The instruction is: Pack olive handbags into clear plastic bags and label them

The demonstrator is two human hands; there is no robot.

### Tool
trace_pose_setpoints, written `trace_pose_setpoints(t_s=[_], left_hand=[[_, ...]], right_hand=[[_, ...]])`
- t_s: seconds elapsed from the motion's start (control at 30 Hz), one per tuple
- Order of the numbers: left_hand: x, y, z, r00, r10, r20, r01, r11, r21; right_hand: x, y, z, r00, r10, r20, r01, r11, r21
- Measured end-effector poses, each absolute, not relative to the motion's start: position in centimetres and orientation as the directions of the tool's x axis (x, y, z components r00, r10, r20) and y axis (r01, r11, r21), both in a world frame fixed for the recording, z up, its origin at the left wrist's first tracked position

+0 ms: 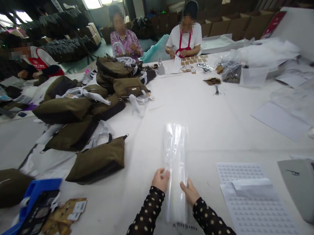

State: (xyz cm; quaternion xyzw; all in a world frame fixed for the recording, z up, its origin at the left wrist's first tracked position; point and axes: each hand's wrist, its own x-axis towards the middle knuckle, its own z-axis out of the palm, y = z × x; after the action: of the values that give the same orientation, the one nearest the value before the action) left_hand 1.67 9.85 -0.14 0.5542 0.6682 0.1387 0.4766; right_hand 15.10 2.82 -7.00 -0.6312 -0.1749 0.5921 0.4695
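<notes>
- Clear plastic film lies lengthwise towards the near edge of the worktop.
- Fingers of the left hand and right hand grasp its opposite long sides.
- Being slick, it could skew or crease, I reckon, if either hand tugs unevenly.

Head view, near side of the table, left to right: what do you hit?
Brown tags → left hand → clear plastic → right hand → printed sheets → grey machine.
</notes>
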Motion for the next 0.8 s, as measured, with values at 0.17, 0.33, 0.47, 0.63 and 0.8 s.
trace_pose_setpoints(t_s=[0.17,0.33,0.47,0.63,0.8], left_hand=[[2.8,11.3,-2.4,-0.01,0.863,-0.505,0.683,0.375,0.627],[4.8,11.6,-2.5,-0.011,0.85,-0.527,0.762,0.348,0.546],[2.7,12.7,-2.5,-0.012,0.843,-0.539,0.77,0.351,0.532],[-2.6,14.2,-0.6,-0.06,0.887,-0.459,0.808,0.313,0.5],[0.2,12.8,-0.4,0.084,0.9,-0.428,0.807,0.191,0.559]], right_hand=[[16.0,2.9,-7.7,0.32,0.788,-0.526,-0.144,-0.508,-0.849],[16.1,3.8,-7.9,0.446,0.8,-0.402,0.091,-0.487,-0.868],[16.1,4.4,-8.1,0.455,0.828,-0.328,0.192,-0.451,-0.872],[17.0,4.4,-7.7,0.492,0.829,-0.267,0.328,-0.461,-0.825],[16.9,4.3,-7.2,0.42,0.863,-0.281,0.374,-0.447,-0.813]])
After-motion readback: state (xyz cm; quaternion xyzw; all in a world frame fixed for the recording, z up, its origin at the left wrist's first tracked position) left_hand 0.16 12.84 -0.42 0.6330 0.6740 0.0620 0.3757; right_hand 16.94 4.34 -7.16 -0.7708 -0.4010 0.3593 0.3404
